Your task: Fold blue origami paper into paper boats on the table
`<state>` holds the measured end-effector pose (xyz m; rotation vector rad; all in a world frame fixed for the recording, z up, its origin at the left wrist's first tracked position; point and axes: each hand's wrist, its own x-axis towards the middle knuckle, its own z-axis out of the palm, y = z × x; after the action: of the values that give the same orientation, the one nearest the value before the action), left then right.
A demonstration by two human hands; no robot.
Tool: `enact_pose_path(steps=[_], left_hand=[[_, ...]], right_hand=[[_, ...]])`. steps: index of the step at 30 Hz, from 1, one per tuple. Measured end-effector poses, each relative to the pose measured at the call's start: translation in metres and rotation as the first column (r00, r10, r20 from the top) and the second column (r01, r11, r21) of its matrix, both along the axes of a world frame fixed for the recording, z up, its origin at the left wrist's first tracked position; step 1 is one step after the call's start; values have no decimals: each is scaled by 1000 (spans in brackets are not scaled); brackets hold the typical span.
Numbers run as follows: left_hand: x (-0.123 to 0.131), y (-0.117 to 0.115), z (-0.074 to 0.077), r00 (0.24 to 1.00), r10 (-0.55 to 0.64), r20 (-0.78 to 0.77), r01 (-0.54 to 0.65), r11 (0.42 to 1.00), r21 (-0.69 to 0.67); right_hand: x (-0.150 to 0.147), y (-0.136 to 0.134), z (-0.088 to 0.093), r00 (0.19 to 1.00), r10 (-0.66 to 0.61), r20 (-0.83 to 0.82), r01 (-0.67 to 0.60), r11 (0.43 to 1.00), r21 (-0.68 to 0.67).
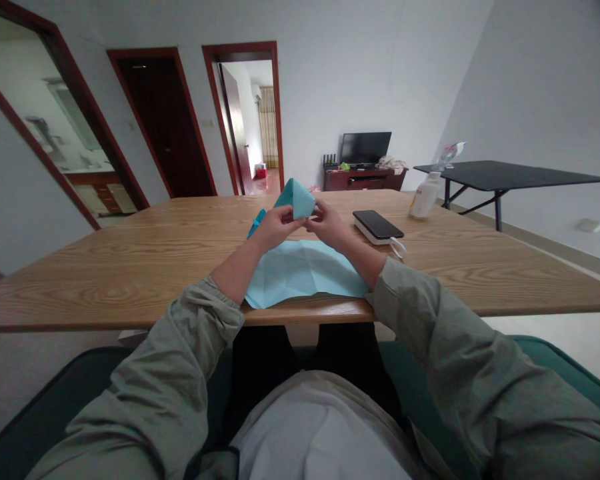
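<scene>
Between my two hands a folded piece of light blue paper (pixel 301 198) is held up over the table, its pointed top upward. My left hand (pixel 276 228) pinches its lower left side. On the lower right corner, the fingers of my right hand (pixel 327 223) are closed. Below my wrists, a creased sheet of pale blue paper (pixel 305 270) lies flat at the table's front edge. A brighter blue item (pixel 256 223) shows behind my left hand; its kind is partly hidden.
Right of my hands, a black phone (pixel 379 225) rests on a white box-like object (pixel 367 233) with a white strap (pixel 398 248). A white bottle (pixel 424 197) stands farther right on the wooden table (pixel 180 267). Beyond is a black folding table (pixel 510 175).
</scene>
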<state>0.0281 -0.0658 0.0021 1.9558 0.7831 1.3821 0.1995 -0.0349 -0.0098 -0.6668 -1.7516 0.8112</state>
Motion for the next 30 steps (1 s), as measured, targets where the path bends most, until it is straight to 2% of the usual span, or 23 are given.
enact_pose_path(steps=[5,11,14,16,18,20,22,24,25,27,30], left_hand=[[0,1,1,1000,15,-14,-15,1000,10],[0,1,-3,999,27,-42,-25,998,61],[-3,0,-4,974,170,-153,-150,980,133],[-7,-1,-3,935,304,-184,-264,941,211],[-11,0,-1,899,413,-144,-366,891,268],[-14,3,0,886,458,-76,-426,867,258],[-15,7,-2,915,400,-50,-389,909,147],[-14,11,-6,966,249,-67,-252,967,-43],[-13,11,-8,984,165,-71,-174,975,-137],[-12,9,-12,998,36,-57,-50,961,-271],[-10,2,-12,997,-74,-8,67,945,-321]], right_hand=[[0,2,-2,1000,-24,9,24,1000,5],[2,2,-2,991,-126,39,125,992,23],[8,13,-4,976,-216,-16,216,976,-31],[14,20,-5,958,-284,-48,280,957,-73],[18,25,-5,947,-315,-62,306,944,-121],[20,25,-5,949,-307,-79,291,943,-164],[18,23,-5,954,-286,-91,267,947,-178],[15,18,-5,961,-263,-81,247,954,-170],[13,16,-5,965,-252,-70,237,957,-168],[10,11,-5,971,-234,-53,221,959,-180],[9,7,-4,966,-251,-58,233,948,-217]])
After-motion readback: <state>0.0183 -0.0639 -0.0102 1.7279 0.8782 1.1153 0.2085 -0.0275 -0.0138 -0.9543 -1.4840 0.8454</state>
